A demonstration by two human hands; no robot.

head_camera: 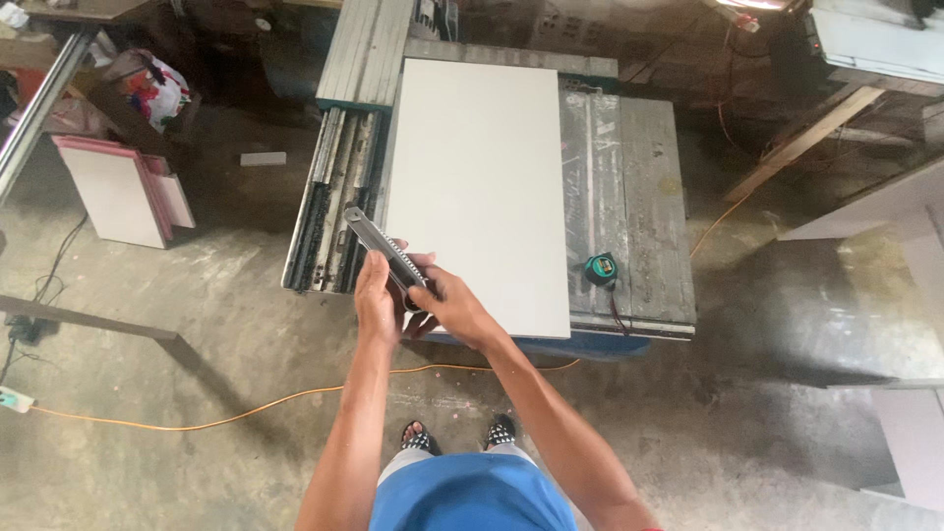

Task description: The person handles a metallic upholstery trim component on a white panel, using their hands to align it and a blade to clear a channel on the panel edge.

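Both of my hands hold a grey utility knife (379, 242) near the front left corner of a white rectangular panel (482, 182). My left hand (375, 300) wraps the handle from the left side. My right hand (447, 305) grips the rear end of the knife, fingers curled over it. The knife's tip points up and to the left, over the panel's left edge. The panel lies flat on a grey table saw (634, 197).
A green tape measure (601, 267) rests on the saw table right of the panel. Metal rails (329, 202) run along the table's left side. An orange cable (246, 411) crosses the concrete floor. White boards (123, 192) lean at left, more boards (885, 206) at right.
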